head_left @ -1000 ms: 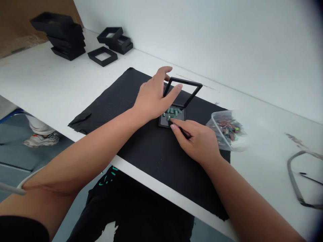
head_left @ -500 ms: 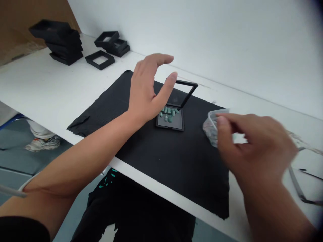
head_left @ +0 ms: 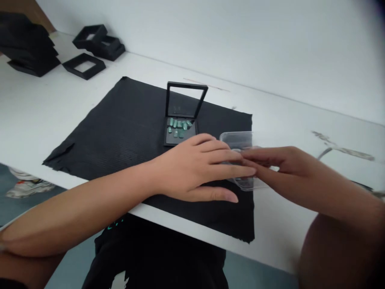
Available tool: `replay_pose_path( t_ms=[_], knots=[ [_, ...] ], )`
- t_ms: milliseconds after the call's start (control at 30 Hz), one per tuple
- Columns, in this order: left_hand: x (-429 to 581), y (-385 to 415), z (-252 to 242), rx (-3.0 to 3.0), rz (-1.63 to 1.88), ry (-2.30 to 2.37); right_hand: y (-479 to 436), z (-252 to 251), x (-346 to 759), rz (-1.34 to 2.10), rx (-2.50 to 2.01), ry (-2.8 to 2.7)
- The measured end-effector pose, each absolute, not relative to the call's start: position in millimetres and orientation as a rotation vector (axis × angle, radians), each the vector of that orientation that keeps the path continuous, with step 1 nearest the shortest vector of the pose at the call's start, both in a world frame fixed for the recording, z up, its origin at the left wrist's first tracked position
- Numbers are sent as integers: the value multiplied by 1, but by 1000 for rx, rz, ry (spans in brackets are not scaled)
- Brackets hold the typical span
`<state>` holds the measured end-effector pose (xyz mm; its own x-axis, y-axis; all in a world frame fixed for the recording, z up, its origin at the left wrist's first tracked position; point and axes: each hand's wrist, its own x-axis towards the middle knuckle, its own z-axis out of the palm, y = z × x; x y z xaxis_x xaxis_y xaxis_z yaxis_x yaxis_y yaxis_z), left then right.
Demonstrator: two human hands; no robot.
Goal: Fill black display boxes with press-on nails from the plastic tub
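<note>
Bright, even light with soft shadows; slight motion blur throughout; dark vignette in the upper right corner; edges bend.

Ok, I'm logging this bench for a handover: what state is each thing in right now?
Display case, open, lid upright.
Green stones, lying in the case's base, near the hinge.
Clear tub, across the mat's right edge, under both hands.
Left hand, flat, fingers stretched over the tub.
Right hand, fingers reaching the tub; grip unclear.
Black mat, spread on the table.
Black frames, lying far left.
</note>
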<state>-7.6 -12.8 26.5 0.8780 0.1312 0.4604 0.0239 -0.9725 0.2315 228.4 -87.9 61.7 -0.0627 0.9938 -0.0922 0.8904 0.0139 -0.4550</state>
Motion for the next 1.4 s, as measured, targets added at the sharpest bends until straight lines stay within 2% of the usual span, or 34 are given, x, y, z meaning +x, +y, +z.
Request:
replay_pose_path(
  t_ms=[100, 167, 300, 567, 1100, 1400],
  knots=[
    [-4, -18, 20, 2796, 604, 139, -91, 70, 245, 594, -1978, -1865],
    [-4, -17, 19, 2769, 564, 156, -89, 71, 255, 421, -2053, -1723],
    [-6, -14, 25, 2772, 551, 227, -84, 61, 260, 321, -2134, -1860],
    [-7, -13, 29, 2778, 545, 391, -86, 46, 236, 637, -2017, -2133],
    [-8, -13, 29, 2772, 498, 404, -85, 47, 232, 669, -2039, -2139],
    [-10, -13, 31, 2758, 472, 391, -83, 59, 234, 988, -1941, -2176]
  ],
)
